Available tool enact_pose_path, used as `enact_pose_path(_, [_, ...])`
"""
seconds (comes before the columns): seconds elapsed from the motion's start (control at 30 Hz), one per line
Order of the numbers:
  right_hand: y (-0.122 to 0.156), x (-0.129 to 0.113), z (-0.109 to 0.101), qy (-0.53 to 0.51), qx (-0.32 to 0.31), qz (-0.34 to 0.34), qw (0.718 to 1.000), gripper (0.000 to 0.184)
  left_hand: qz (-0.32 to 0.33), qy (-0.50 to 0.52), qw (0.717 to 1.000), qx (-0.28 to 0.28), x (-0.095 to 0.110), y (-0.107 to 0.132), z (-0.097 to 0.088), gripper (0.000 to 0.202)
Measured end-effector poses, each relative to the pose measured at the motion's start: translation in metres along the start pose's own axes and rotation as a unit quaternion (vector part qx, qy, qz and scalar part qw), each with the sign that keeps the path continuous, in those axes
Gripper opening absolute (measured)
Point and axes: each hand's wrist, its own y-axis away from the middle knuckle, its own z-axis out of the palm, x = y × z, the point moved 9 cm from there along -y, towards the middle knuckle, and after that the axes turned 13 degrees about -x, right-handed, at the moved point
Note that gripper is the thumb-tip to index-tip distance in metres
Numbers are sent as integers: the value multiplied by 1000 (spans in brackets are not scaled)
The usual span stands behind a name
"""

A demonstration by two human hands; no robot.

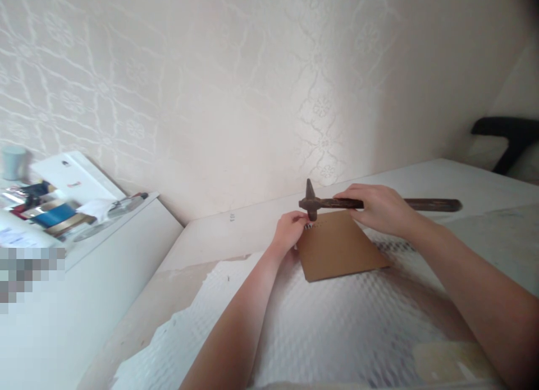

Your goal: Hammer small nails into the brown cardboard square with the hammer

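Observation:
My right hand (381,207) is wrapped round the wooden handle of a hammer (429,204), whose dark metal head is at the left, just above a brown sheet. The flat brown sheet (341,252), like leather or card, has a row of small dark marks or holes near its far edge. At the sheet's far left corner my left hand (290,230) is closed, fingertips pinched beneath the hammer head. Something small and shiny shows at those fingertips, but the hammer head partly covers it and its kind is unclear.
Textured whitish sheeting (328,322) lies under the brown sheet on a worn table (202,238) against the wall. At left, a white cabinet (122,266) holds tape rolls (54,216), a white box (78,173) and a cup (14,162). A black chair part (505,128) stands at right.

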Motion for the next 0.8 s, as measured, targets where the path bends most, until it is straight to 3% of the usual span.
enact_pose_path(0.1, [1, 1, -3, 5, 16, 2, 1000, 38, -4, 9, 1000, 0, -1, 0, 0, 18])
enact_pose_path(0.23, [0, -3, 2, 15, -10, -13, 1000, 38, 7, 11, 1000, 1, -1, -1, 0, 20])
enact_pose_path(0.4, [2, -2, -6, 23, 23, 8, 999, 37, -1, 21, 1000, 0, -2, -1, 0, 18])
enact_pose_path(0.6, [1, -6, 1, 31, -15, -12, 999, 37, -4, 14, 1000, 1, 1, 0, 0, 19])
enact_pose_path(0.8, [2, -3, -5, 33, 19, 5, 999, 35, -1, 29, 1000, 0, 2, 1, 0, 18])
